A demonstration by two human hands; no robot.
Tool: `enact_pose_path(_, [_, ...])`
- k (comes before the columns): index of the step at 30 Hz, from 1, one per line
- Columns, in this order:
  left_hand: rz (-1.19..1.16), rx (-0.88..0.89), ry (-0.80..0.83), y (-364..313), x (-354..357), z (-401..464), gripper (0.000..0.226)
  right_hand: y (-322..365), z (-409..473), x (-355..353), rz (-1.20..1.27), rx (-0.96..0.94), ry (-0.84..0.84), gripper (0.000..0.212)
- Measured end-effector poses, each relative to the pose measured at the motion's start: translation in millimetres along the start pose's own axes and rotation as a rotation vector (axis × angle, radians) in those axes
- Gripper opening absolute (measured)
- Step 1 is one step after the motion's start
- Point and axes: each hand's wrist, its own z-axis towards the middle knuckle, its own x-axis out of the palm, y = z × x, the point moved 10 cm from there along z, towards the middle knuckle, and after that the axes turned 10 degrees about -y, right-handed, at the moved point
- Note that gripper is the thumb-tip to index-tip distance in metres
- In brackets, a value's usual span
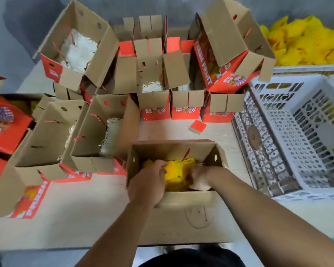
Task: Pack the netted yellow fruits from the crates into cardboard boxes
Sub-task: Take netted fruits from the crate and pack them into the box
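Both my hands are down in the cardboard box [174, 149] at the worktop's near edge: left hand [149, 180] fingers curl onto the netted yellow fruits [178, 173], which lie between both hands; right hand [200, 178] grip blurred, cannot tell.

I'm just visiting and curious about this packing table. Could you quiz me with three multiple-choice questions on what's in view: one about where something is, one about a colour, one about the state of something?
1. Where are both hands?
A. Inside the nearest open box
B. In the white crate
C. On the small red card

2. What colour is the netting on the fruit in that box?
A. Green
B. Yellow
C. Blue

3. What state is the big white crate on the right in?
A. Piled high with fruit
B. Covered with a lid
C. Empty inside, its bottom showing

Answers:
1 A: the left hand and right hand reach down into the box nearest the person.
2 B: the fruit between the hands is wrapped in yellow net.
3 C: the crate has no lid and its perforated floor shows bare.
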Motion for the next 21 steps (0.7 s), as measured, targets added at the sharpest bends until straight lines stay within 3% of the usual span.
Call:
enact_pose_path(2, [0.018, -0.010, -0.031, 3, -1, 3, 0.027, -15, 11, 14, -0.043, 0.070, 0.058, 0.037])
enact_pose_path(5, [0.060, -0.009, -0.003, 4, 3, 10, 0.029, -22, 31, 21, -0.184, 0.006, 0.013, 0.042])
enact_pose_path(7, [0.096, -0.014, 0.022, 1, 6, 15, 0.033, -16, 40, 23, -0.222, -0.020, -0.007, 0.025])
enact_pose_path(12, [0.092, 0.007, 0.029, -2, 7, 21, 0.032, -13, 19, -1, 0.150, 0.052, -0.243, 0.022])
enact_pose_path(15, [0.061, 0.065, 0.046, -5, 9, 18, 0.029, -8, -29, -38, 0.508, -0.011, -0.576, 0.025])
enact_pose_path(16, [0.053, 0.083, 0.060, -5, 10, 16, 0.029, -4, -46, -47, 0.508, -0.040, -0.642, 0.026])
enact_pose_path(17, [0.046, 0.100, 0.080, -7, 11, 16, 0.029, -1, -60, -51, 0.449, -0.079, -0.645, 0.030])
enact_pose_path(20, [0.003, 0.171, 0.264, -14, 28, 8, 0.048, -2, -80, -34, 0.220, -0.093, -0.409, 0.057])
enact_pose_path(21, [-0.018, 0.235, 0.358, -24, 37, 1, 0.057, -8, -85, -25, 0.148, -0.074, -0.350, 0.052])
